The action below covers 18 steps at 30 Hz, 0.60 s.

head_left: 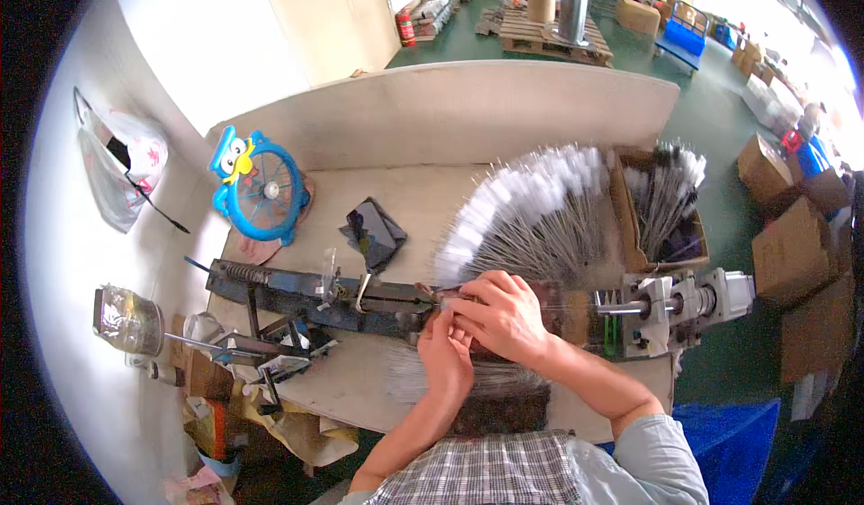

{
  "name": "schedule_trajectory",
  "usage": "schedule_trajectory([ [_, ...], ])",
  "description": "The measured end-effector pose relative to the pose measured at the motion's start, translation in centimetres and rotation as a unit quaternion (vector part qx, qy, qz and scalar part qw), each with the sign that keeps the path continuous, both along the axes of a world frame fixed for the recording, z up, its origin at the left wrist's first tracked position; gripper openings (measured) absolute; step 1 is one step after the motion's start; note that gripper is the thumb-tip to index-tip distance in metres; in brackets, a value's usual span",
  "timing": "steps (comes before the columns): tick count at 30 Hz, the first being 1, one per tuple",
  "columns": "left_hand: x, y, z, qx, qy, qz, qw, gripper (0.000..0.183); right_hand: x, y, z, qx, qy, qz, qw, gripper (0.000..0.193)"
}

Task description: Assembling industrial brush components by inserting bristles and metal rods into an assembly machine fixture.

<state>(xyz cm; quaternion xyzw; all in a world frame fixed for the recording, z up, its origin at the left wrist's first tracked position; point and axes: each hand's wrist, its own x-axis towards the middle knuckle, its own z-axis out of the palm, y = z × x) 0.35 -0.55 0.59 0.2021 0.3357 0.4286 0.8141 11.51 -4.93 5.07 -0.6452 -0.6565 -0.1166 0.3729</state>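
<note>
A blue fan stands at left. On the long machine, the left hand has fingers bent close to the right hand; what they pinch, I cannot tell. White brushes lie fanned behind.

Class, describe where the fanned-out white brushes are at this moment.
In the head view, the white brushes lie on the table, right of centre, just beyond the person's right hand and immediately left of the open cardboard box.

Brushes behind the machine, fan to their left, box to their right
</note>
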Motion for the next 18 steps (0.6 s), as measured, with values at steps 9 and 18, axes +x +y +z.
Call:
schedule_trajectory([
  [9, 0.2, -0.1, 0.9, 0.042, -0.002, -0.018, 0.999, 0.01, 1.1, -1.3, 0.1, -0.003, 0.016, 0.009, 1.0, 0.022],
  [18, 0.0, -0.1, 0.7, 0.015, -0.011, -0.004, 1.0, 0.009, 0.2, -0.8, 0.3, -0.015, 0.028, 0.014, 0.999, 0.025],
])
